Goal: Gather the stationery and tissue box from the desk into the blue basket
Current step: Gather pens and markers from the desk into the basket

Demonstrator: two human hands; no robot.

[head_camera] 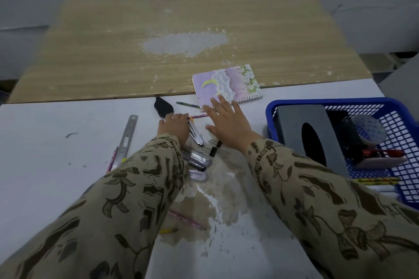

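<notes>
Hands meet mid-frame on the white worktop: our left hand curls its grip round a pink pencil, while our right hand lies flat, grip wide, fingertips touching the near edge of the notebook. At the right of the frame the blue basket holds the grey tissue box. A steel ruler lies left of centre.

Bare wooden desk stretches beyond the notebook. A ruler, pink pencil and binder clips crowd the nearer white table.
</notes>
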